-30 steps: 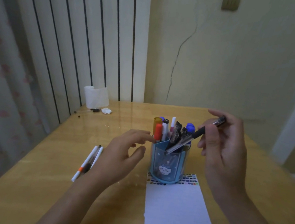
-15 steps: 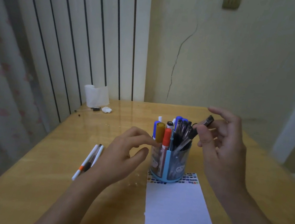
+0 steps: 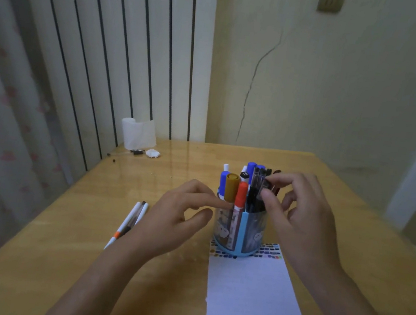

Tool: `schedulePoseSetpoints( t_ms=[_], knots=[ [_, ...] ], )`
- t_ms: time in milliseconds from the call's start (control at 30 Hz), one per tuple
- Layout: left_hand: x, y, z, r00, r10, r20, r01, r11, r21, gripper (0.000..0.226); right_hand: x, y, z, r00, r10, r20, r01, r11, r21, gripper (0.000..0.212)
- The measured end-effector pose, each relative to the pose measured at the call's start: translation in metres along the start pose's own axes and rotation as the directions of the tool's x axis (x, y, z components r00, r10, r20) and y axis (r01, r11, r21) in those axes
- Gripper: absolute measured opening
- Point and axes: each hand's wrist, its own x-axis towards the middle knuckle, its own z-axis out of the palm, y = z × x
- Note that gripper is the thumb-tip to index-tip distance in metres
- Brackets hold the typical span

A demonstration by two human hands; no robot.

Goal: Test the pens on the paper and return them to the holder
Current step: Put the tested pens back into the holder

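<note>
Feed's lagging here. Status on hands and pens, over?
Left hand open, fingertips at the holder rim. Right hand pinching a black pen among the pens in the holder. Two pens loose on table, clear of holder.

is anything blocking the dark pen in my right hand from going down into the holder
Nothing separate blocks it. The right hand pinches the dark pen right above the holder, but that compartment is crowded with other dark pens, so it must slide between them.

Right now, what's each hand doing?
Left hand: open, fingertips touching the pen holder.
Right hand: pinching a black pen standing in the holder.
</note>
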Motion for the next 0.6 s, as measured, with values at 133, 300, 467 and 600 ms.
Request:
schedulePoseSetpoints(
  t_ms=[133,300,467,600],
  knots=[
    [-0.001,-0.008,-0.009,0.999,-0.041,0.002,0.041,0.996,0.086,0.037,0.000,-0.002,-0.002,1.000,0.014,-0.019,-0.014,0.999,0.036,0.009],
    [-0.010,-0.053,-0.038,0.959,-0.283,0.011,0.256,0.882,0.395,0.044,-0.005,-0.004,0.004,0.999,-0.032,-0.007,0.032,0.996,0.085,0.021],
    [-0.020,-0.080,-0.055,0.863,-0.505,0.024,0.440,0.773,0.456,0.045,-0.013,-0.009,0.009,0.998,-0.066,0.009,0.064,0.983,0.172,0.033],
    [-0.021,-0.081,-0.051,0.779,-0.613,0.132,0.493,0.730,0.474,0.048,-0.015,-0.007,0.012,0.994,-0.090,0.058,0.079,0.982,0.173,0.036]
  ],
)
